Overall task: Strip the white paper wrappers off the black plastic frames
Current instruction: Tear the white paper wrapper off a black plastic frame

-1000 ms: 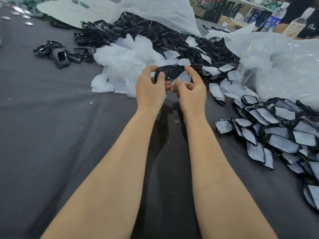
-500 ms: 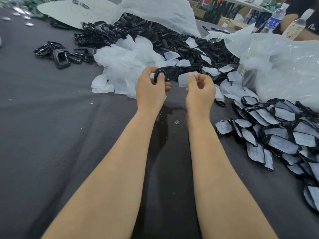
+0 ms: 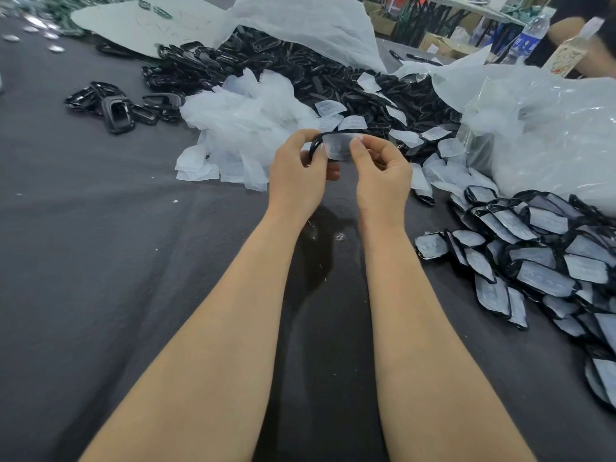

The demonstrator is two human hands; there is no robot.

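My left hand (image 3: 296, 175) grips a black plastic frame (image 3: 314, 149) above the grey cloth, only its curved left edge showing. My right hand (image 3: 380, 168) pinches a white paper wrapper (image 3: 338, 146) between thumb and forefinger, held up right beside the frame and hiding most of it. Whether the wrapper still clings to the frame I cannot tell. A heap of wrapped frames (image 3: 540, 261) lies at the right. Bare black frames (image 3: 300, 71) are piled at the back, and loose white wrappers (image 3: 240, 135) are heaped just beyond my hands.
The table is covered in grey cloth (image 3: 100, 261). A small group of black frames (image 3: 116, 108) lies at the left. Clear plastic bags (image 3: 550, 128) bulge at the right, a white sheet (image 3: 300, 18) at the back. Another person's arm (image 3: 586, 48) and a water bottle (image 3: 530, 38) are far right.
The right hand pulled the white wrapper off to the right, then brought it back in front of the frame. The left hand turned the frame more edge-on.
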